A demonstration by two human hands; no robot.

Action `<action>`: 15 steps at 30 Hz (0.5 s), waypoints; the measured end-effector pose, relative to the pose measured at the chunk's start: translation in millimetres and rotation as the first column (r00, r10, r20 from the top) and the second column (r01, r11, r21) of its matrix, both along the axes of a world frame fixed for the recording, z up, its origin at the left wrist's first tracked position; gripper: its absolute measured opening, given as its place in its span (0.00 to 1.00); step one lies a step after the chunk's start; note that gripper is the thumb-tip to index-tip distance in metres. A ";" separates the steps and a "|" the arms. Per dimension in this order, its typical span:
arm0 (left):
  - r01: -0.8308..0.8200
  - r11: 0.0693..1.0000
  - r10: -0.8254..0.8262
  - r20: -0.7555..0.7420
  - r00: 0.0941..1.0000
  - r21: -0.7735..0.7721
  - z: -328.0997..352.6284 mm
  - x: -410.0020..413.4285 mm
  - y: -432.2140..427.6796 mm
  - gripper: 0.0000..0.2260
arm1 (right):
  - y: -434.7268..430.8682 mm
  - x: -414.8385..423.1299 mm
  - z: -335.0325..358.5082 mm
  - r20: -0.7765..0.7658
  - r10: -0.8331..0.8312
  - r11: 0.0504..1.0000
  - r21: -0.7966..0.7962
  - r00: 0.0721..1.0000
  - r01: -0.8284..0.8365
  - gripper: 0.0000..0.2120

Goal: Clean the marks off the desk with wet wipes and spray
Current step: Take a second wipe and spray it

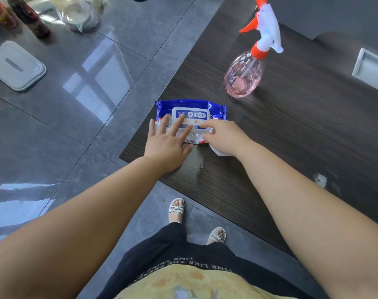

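Fingers (176, 127) of the left hand (166, 145) lie straight and spread, pressing flat on the blue and white plastic pack of wet wipes (190, 105) at the near-left corner of the dark wood-grain table (291, 137). On the right hand (224, 137) the index finger (209, 126) is stretched out and touches the edge of the pack's white hard flip lid (191, 115). The other fingers are curled under, and a crumpled white wet wipe (218, 152) pokes out from beneath the palm, so they seem to grip it.

From where I stand this looks like the very start of the job. One wipe is out of the pack, and the lid looks shut or nearly so, though the hands hide its near edge.

The marks are all still there. A pale, streaky smear (200, 169) sits just below the two hands in the frame, and a whiter blotch (320, 180) lies further right, beside the right forearm. I can't tell whether the table around them is wet.

Nobody is touching the pink see-through spray bottle with the orange and white trigger (244, 76). It stands upright on the table in the upper right of the frame, well apart from both hands. Spraying and wiping, as I judge it, are all still to do.
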State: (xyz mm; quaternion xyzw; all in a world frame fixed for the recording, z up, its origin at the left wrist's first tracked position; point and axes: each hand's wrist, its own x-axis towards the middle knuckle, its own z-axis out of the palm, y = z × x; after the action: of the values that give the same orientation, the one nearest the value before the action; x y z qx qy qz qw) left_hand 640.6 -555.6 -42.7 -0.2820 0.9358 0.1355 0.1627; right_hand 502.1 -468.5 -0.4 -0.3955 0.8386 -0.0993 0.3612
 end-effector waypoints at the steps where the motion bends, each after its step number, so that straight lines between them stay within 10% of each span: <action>1: -0.002 1.000 0.002 0.025 1.000 -0.014 -0.5 -2.2 0.9 0.25 | 2.5 -1.2 -0.8 0.124 -0.133 0.988 -0.059 0.983 0.141 0.17; 6: -0.005 0.998 0.009 0.064 0.998 -0.062 4.2 -21.7 -1.4 0.25 | 20.7 -3.5 -0.8 0.589 -0.498 0.754 -0.069 0.637 0.654 0.03; 11: -0.111 0.990 0.123 -0.149 0.981 0.087 34.3 -40.5 2.2 0.17 | 37.1 -3.8 3.4 0.801 -0.467 0.694 0.070 0.374 0.717 0.07; 13: -0.239 0.870 0.377 -0.270 0.886 0.432 48.1 -44.1 13.1 0.14 | 41.0 -3.8 5.4 0.827 -0.457 0.662 0.070 0.328 0.746 0.08; 15: -0.270 0.535 0.603 -0.138 0.786 0.801 58.9 -43.0 28.2 0.12 | 44.2 -4.0 8.2 0.861 -0.440 0.602 0.070 0.256 0.796 0.10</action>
State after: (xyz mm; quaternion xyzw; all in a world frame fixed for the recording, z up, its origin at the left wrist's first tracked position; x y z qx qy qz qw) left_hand 597.6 -527.4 16.2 -0.3858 0.7028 0.5969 0.0283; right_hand 498.1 -424.3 7.8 0.0086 0.6184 -0.5656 0.5455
